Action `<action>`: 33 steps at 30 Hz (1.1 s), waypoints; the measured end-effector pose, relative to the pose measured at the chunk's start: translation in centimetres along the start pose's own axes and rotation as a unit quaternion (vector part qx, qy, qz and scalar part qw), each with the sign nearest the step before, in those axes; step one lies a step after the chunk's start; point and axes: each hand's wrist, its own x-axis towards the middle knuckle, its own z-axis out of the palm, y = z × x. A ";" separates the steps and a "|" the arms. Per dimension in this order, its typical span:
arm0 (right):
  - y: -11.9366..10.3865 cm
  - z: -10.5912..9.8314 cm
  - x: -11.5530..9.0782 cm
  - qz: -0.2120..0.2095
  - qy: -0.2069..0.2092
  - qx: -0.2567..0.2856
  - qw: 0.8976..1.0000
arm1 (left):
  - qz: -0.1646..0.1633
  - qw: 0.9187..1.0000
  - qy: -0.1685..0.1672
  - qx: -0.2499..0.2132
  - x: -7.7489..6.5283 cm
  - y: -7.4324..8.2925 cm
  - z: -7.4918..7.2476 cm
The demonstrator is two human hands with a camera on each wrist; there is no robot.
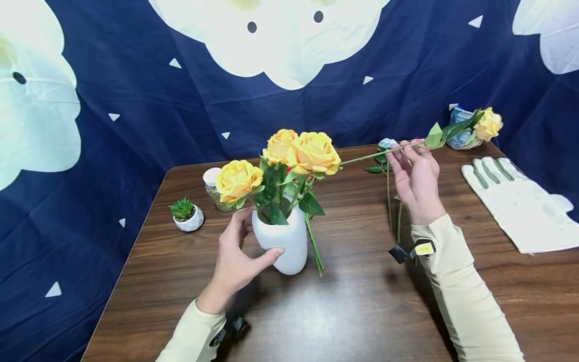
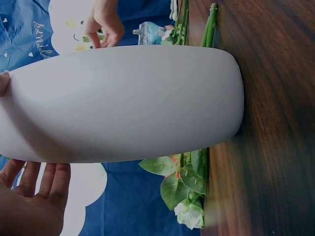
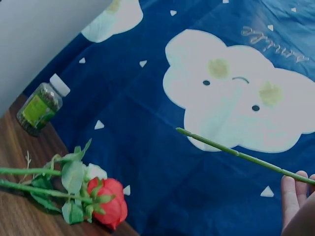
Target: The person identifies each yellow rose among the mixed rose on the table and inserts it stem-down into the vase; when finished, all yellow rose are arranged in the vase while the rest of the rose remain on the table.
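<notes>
My left hand (image 1: 237,261) grips a white vase (image 1: 289,246), thumb across its front and fingers round the left side near the rim. Several yellow roses (image 1: 238,180) stand in the vase, their leaves spilling over its mouth. Out to the right, my right hand (image 1: 418,176) pinches the green stem of another yellow rose (image 1: 488,124). That rose is held nearly level, bloom to the right, and its bare stem end (image 3: 236,153) points left toward the vase. Behind the vase, a red rose (image 3: 110,201) and a white rose (image 2: 189,214) lie on the table.
A small potted succulent (image 1: 189,217) and a white-lidded jar (image 1: 211,177) stand left of the vase. A blue rose (image 1: 386,144) lies at the back, beyond my right hand. White gloves (image 1: 520,206) lie at the right, before a blue packet (image 1: 461,130).
</notes>
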 end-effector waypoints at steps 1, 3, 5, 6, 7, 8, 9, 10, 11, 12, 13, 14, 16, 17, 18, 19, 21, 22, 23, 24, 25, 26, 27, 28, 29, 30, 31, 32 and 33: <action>0.0 0.1 -0.2 0.000 -0.003 0.005 1.000 | -0.001 1.000 0.000 0.000 0.0 0.0 0.0; -0.2 0.4 -0.5 -0.001 -0.009 0.014 1.000 | -0.002 1.000 0.001 0.001 0.0 -0.1 0.0; -0.3 0.8 -0.9 -0.007 -0.011 0.021 1.000 | -0.004 1.000 0.001 0.001 -0.1 -0.1 0.0; -0.4 1.0 -1.1 -0.008 -0.016 0.027 0.999 | -0.005 1.000 0.002 0.002 -0.1 -0.1 0.0; -0.5 1.1 -1.2 -0.009 -0.021 0.032 0.999 | -0.006 1.000 0.002 0.002 -0.1 -0.1 -0.1; -0.7 1.2 -1.4 -0.010 -0.028 0.036 0.999 | -0.007 1.000 0.002 0.003 -0.2 -0.1 -0.1; -0.9 1.3 -1.6 -0.010 -0.036 0.042 0.998 | -0.008 1.000 0.002 0.004 -0.2 -0.1 -0.1; -1.1 1.4 -1.8 -0.010 -0.045 0.049 0.998 | -0.009 1.000 0.002 0.004 -0.2 -0.1 -0.1; -1.2 1.5 -2.0 -0.010 -0.052 0.056 0.997 | -0.009 1.000 0.002 0.005 -0.2 -0.1 -0.1; -1.4 1.6 -2.2 -0.009 -0.058 0.063 0.996 | -0.010 1.000 0.002 0.005 -0.2 -0.1 -0.1; -1.6 1.7 -2.5 -0.011 -0.063 0.070 0.996 | -0.012 1.000 0.001 0.006 -0.2 -0.1 -0.1; -1.8 1.8 -2.7 -0.011 -0.067 0.078 0.995 | -0.014 1.000 0.000 0.006 -0.1 -0.1 -0.1; -2.1 2.0 -3.1 -0.013 -0.072 0.090 0.993 | -0.018 1.000 -0.002 0.005 0.0 0.0 0.0; -2.3 2.1 -3.4 -0.014 -0.073 0.093 0.993 | -0.019 1.000 -0.003 0.004 0.0 0.0 0.0; -2.3 2.1 -3.6 -0.016 -0.074 0.095 0.993 | -0.021 1.000 -0.003 0.003 0.1 0.1 0.1; -2.4 2.2 -3.8 -0.019 -0.075 0.095 0.992 | -0.022 1.000 -0.004 0.002 0.1 0.1 0.1; -2.3 2.4 -4.0 -0.025 -0.074 0.088 0.993 | -0.019 1.000 -0.004 0.001 0.2 0.2 0.1; -2.3 2.5 -4.1 -0.028 -0.074 0.085 0.993 | -0.018 1.000 -0.004 0.000 0.2 0.2 0.1; -2.2 2.5 -4.2 -0.032 -0.074 0.081 0.993 | -0.016 1.000 -0.004 0.000 0.2 0.2 0.1; -2.1 2.6 -4.3 -0.036 -0.074 0.078 0.994 | -0.015 1.000 -0.004 0.000 0.2 0.2 0.1; -2.1 2.7 -4.4 -0.039 -0.074 0.075 0.994 | -0.013 1.000 -0.004 0.000 0.2 0.1 0.0; -2.1 2.8 -4.6 -0.042 -0.075 0.074 0.994 | -0.012 1.000 -0.004 -0.001 0.1 0.1 0.0; -2.0 2.9 -4.7 -0.043 -0.076 0.074 0.993 | -0.011 1.000 -0.004 -0.001 0.1 0.1 0.0; -2.0 3.0 -4.9 -0.045 -0.077 0.074 0.993 | -0.010 1.000 -0.004 -0.002 0.1 0.1 0.0; -2.0 3.1 -5.0 -0.046 -0.079 0.073 0.993 | -0.009 1.000 -0.003 -0.002 0.1 0.1 0.0; -2.0 3.2 -5.2 -0.047 -0.080 0.073 0.993 | -0.009 1.000 -0.003 -0.003 0.1 0.0 0.0; -2.0 3.3 -5.5 -0.049 -0.082 0.073 0.993 | -0.009 1.000 -0.003 -0.004 0.0 0.0 0.0; -2.0 3.3 -5.7 -0.049 -0.086 0.074 0.992 | -0.009 1.000 -0.003 -0.004 0.0 0.0 0.0; -1.9 3.4 -5.9 -0.051 -0.089 0.074 0.992 | -0.009 1.000 -0.003 -0.003 0.0 0.0 0.0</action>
